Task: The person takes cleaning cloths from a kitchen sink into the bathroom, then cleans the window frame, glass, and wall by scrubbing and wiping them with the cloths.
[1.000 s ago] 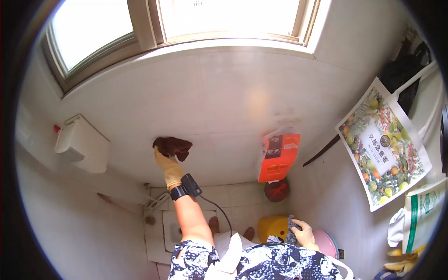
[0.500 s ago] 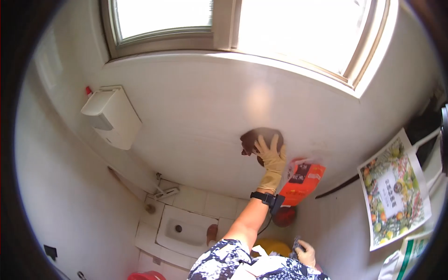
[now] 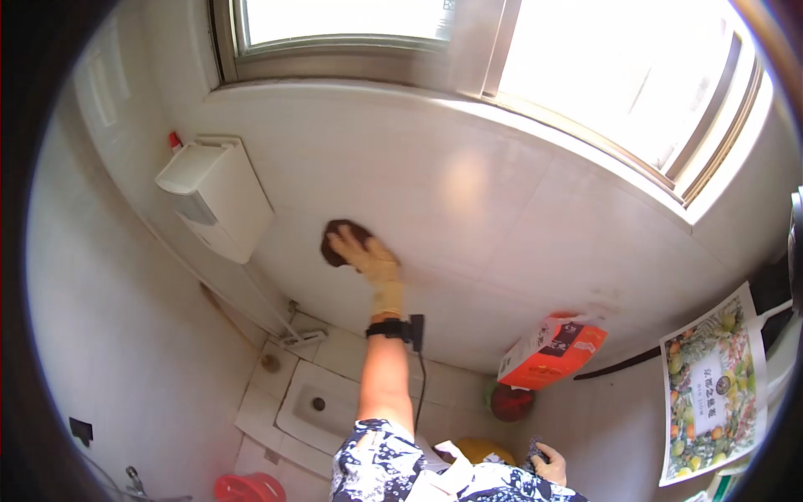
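My left hand (image 3: 372, 261), in a yellowish rubber glove, presses a dark brown cloth (image 3: 337, 243) against the pale wall with its fingers spread over it. A black band with a small device and a cable is on that wrist. Low at the right, close to my patterned clothing, my right hand (image 3: 549, 465) is gloved too and closed round a grey-blue cloth (image 3: 535, 450), partly hidden by the fingers.
A white dispenser (image 3: 219, 197) hangs on the wall at left. Below are a squat toilet (image 3: 316, 406), a red basin (image 3: 250, 488) and a yellow container (image 3: 485, 453). An orange packet (image 3: 552, 355) is on the wall, near a printed bag (image 3: 711, 389). The window (image 3: 619, 75) is above.
My left hand and the brown cloth first went right across the wall, towards the orange packet, then back left towards the dispenser. The view has shifted. My right hand still holds the grey-blue cloth.
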Motion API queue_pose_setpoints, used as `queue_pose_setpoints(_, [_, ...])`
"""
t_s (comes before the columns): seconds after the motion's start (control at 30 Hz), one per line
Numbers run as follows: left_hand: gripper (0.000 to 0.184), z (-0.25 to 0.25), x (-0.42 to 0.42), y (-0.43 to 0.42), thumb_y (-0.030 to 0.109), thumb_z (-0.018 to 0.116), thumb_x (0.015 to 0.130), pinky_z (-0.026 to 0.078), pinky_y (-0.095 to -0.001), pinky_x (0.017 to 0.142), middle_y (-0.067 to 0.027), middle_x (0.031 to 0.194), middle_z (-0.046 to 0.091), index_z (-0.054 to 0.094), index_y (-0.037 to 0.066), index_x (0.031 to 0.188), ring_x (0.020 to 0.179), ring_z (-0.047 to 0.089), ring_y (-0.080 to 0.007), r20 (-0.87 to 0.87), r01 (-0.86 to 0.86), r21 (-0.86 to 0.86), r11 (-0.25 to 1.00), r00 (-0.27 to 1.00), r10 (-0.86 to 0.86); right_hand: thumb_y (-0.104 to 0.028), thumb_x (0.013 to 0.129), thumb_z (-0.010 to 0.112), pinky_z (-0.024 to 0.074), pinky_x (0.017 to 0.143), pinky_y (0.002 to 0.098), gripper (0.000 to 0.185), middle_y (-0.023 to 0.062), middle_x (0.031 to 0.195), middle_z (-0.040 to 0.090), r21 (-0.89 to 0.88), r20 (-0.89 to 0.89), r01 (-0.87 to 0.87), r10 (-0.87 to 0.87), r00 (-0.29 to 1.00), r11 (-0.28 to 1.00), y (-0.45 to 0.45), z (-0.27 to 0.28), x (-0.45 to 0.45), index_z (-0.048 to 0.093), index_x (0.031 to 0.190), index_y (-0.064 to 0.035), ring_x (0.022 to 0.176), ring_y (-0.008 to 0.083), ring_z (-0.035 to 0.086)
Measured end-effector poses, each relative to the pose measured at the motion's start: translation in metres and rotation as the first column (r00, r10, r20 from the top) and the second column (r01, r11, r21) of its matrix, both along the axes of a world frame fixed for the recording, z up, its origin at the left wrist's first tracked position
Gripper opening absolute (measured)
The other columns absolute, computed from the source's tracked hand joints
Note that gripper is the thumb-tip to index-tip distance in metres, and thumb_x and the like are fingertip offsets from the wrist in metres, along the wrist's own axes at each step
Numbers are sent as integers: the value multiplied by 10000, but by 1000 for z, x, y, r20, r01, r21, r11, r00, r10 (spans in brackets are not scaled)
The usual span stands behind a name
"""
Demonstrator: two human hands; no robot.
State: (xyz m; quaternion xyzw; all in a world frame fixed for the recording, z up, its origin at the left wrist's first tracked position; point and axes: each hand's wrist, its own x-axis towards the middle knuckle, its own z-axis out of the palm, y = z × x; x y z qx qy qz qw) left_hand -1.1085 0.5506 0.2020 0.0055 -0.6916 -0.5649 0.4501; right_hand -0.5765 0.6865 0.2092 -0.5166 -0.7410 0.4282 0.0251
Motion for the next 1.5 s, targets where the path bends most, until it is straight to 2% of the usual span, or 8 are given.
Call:
queue_pose_setpoints(0.2, [536, 16, -66, -99, 302, 431, 975, 265, -425, 1096, -232, 1425, 309, 333, -42, 1375, 1319, 312, -363, 337, -90, 556, 826, 933, -125, -119, 754, 680, 455, 945, 314, 377, 166, 1103, 656, -29, 22, -151, 152, 988, 988, -5, -1, -29, 661, 1126, -60, 1016, 236, 629])
queue_pose_setpoints(0.37, [473, 33, 2, -25, 280, 480, 968, 332, -420, 1048, -206, 1349, 379, 391, -12, 1329, 1233, 398, -326, 53, 137, 284, 949, 986, -159, -127, 755, 677, 466, 923, 312, 372, 158, 1087, 662, -12, 30, -153, 153, 988, 988, -7, -3, -40, 663, 1120, -59, 994, 234, 636])
queue_pose_setpoints(0.43, [441, 100, 94, 27, 315, 533, 944, 326, -441, 1045, -137, 1294, 401, 434, 49, 1280, 1217, 411, -274, 48, 590, 552, 590, 684, -728, -129, 754, 678, 470, 912, 311, 369, 154, 1080, 665, 59, 22, -221, 220, 975, 974, -2, -4, -40, 665, 1117, -63, 983, 232, 640])
queue_pose_setpoints(0.47, [377, 80, 94, 75, 278, 597, 900, 347, -460, 1011, -134, 1246, 434, 501, 80, 1206, 1192, 428, -278, -229, 346, -80, 935, 906, -355, -129, 751, 681, 475, 901, 310, 366, 152, 1069, 668, 2, -21, -185, 185, 983, 983, -3, 0, -42, 668, 1112, -72, 972, 232, 643])
queue_pose_setpoints(0.57, [409, 146, 161, 140, 255, 693, 728, 293, -548, 1003, -63, 1282, 488, 621, 249, 1131, 1133, 447, -354, -173, 457, -533, 712, 765, -621, -109, 750, 678, 482, 887, 315, 360, 144, 1042, 677, 17, -48, -137, 138, 989, 990, -11, 21, -50, 666, 1106, -59, 966, 228, 645])
queue_pose_setpoints(0.77, [568, 183, 140, 136, 406, 700, 715, 181, -741, 931, -73, 1401, 382, 541, 408, 1260, 1193, 352, -434, -204, 329, -625, 708, 807, -554, -108, 875, 656, 476, 838, 282, 359, 101, 1061, 642, -147, -200, -164, 133, 971, 975, 29, -50, 0, 577, 1201, 21, 945, 168, 584])
queue_pose_setpoints(1.3, [576, 187, -78, -124, 286, 497, 917, 159, -478, 1125, -206, 1506, 167, 326, 71, 1424, 1389, 158, -385, -206, 63, -76, 995, 976, -78, -117, 867, 669, 465, 869, 285, 373, 95, 1053, 644, -219, -193, -289, 249, 949, 932, 34, -69, -57, 577, 1197, 30, 965, 172, 585])
queue_pose_setpoints(1.5, [585, 57, -77, -120, 321, 487, 909, 179, -466, 1124, -185, 1503, 206, 326, 106, 1429, 1377, 196, -380, -68, 147, 183, 972, 988, -137, -112, 866, 668, 462, 876, 284, 372, 93, 1064, 642, -261, -242, -349, 289, 926, 900, 30, -78, -76, 577, 1197, 30, 976, 172, 583])
